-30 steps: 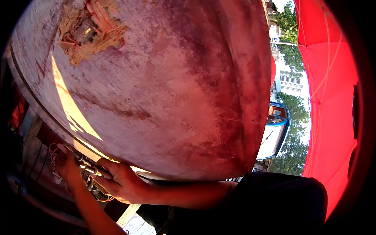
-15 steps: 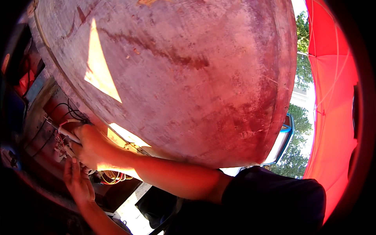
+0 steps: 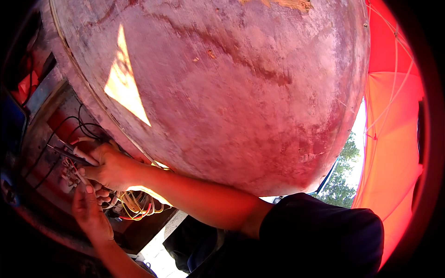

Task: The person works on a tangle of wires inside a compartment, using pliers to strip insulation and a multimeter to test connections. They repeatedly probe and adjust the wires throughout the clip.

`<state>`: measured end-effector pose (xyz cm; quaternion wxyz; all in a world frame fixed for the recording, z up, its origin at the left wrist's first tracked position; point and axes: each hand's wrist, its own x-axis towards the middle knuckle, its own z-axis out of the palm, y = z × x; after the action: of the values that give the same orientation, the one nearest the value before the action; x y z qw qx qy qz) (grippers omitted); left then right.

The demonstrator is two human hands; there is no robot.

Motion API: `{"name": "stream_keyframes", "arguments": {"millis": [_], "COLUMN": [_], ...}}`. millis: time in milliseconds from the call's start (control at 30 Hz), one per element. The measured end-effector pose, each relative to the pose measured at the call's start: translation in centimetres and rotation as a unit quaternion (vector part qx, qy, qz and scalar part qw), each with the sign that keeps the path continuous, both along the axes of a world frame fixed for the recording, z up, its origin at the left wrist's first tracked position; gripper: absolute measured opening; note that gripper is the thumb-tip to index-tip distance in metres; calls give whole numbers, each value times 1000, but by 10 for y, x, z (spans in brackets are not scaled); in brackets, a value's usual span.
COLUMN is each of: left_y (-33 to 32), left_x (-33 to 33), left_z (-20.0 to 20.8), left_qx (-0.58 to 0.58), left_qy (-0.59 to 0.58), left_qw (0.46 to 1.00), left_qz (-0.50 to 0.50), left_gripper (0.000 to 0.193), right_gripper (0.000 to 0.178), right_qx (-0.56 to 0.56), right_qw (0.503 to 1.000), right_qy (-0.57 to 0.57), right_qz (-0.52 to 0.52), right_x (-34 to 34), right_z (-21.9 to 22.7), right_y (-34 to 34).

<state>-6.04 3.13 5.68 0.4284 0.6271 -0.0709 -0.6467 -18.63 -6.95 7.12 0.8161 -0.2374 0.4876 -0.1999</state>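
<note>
Reddish board [image 3: 222, 106] further right, canopy [image 3: 394, 120] beyond

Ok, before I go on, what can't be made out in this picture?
Head view: the rear of the dark tool, covered by the right hand.
Head view: whether the left hand pinches the small pale strip; too small and blurred.
Head view: part of the wire bundle, behind the right forearm.
Head view: the top of the curved reddish panel, cut off by the upper edge.

A red canopy [image 3: 398, 139] stretches beside green foliage [image 3: 340, 185].
</note>
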Motion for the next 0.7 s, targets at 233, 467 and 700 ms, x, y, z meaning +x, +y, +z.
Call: {"name": "stream_keyframes", "arguments": {"millis": [233,467,700], "left_y": [17,4,5], "left_x": [0,3,2], "left_z": [-28,-2,-12], "left_qx": [-21,16,-7], "left_qy": [-169,128,113], "left_qw": [984,985,989], "left_qz": [-44,111,95], "left_gripper": [22,22,23], "right_gripper": [17,17,15], "right_qx": [-123,-40,-37], "right_qw": [983,998,993], "right_qy": [110,57,100], "right_qz": [81,11,58], "right_x": [-2,2,-2], "right_z": [-20,-12,-15], "right_y": [10,3,9]}}
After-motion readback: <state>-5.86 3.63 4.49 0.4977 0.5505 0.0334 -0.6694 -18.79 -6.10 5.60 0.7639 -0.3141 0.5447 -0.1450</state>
